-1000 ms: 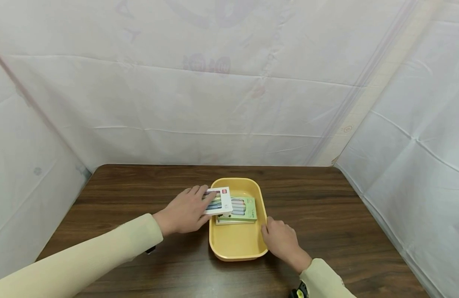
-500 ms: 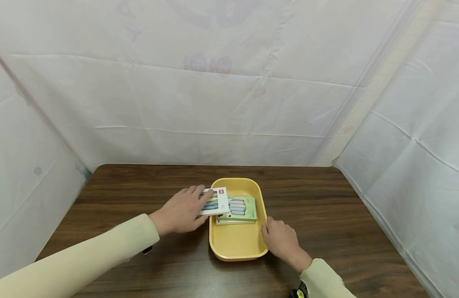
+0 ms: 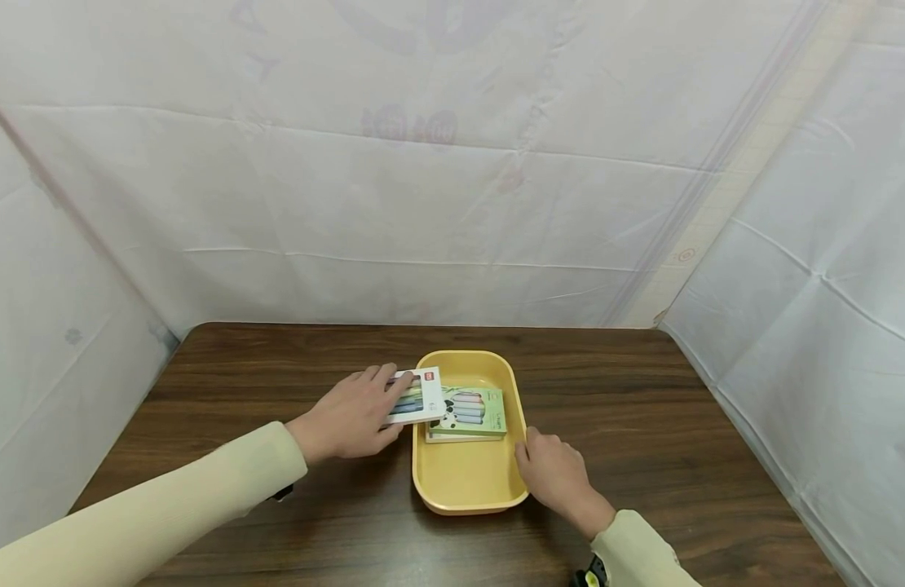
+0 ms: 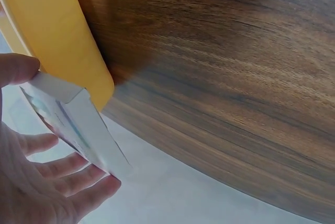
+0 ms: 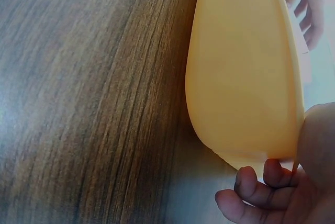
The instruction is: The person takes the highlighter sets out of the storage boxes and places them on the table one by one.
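My left hand (image 3: pixel 353 414) grips a white box of markers (image 3: pixel 419 395) by its edges, with colored barrels showing through its window. In the left wrist view the thumb is on one edge of the marker box (image 4: pixel 78 116) and the fingers on the opposite one. The box overlaps the left rim of a yellow plastic bin (image 3: pixel 467 477). Inside the bin lies a green box with a panda and pens printed on it (image 3: pixel 478 412), on top of a white one. My right hand (image 3: pixel 558 477) pinches the bin's right rim, thumb inside and fingers outside the bin wall (image 5: pixel 241 77).
The bin stands on a dark wood-grain table (image 3: pixel 614 391) with rounded far corners. White sheeting (image 3: pixel 423 196) hangs behind the table and along both sides. A watch (image 3: pixel 592 575) is on the right wrist.
My left hand has moved left with the marker box, sliding it toward the bin's left rim and uncovering more of the green box. The right hand and bin have stayed put.
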`<state>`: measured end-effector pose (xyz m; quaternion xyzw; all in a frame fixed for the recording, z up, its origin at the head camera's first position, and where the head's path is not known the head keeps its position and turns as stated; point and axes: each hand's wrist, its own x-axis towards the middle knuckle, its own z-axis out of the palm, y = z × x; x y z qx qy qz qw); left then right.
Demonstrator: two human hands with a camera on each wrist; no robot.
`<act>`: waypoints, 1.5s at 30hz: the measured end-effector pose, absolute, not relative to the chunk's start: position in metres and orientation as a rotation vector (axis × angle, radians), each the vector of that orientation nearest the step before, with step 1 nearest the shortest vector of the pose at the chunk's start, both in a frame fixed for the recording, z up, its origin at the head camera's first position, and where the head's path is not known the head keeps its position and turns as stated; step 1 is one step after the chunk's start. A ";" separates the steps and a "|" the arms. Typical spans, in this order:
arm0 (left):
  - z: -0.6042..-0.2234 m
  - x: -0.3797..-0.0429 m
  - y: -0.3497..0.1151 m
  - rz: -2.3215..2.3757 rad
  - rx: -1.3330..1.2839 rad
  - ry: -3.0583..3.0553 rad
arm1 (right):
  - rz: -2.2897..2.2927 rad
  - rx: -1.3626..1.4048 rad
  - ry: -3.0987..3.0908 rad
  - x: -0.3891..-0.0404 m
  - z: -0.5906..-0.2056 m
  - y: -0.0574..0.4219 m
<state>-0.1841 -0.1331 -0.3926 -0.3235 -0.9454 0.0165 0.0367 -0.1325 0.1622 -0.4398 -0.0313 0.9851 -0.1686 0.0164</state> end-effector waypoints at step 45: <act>-0.401 -0.180 -0.151 -0.029 -0.866 -3.008 | -0.532 -0.099 3.072 -0.130 -0.438 0.169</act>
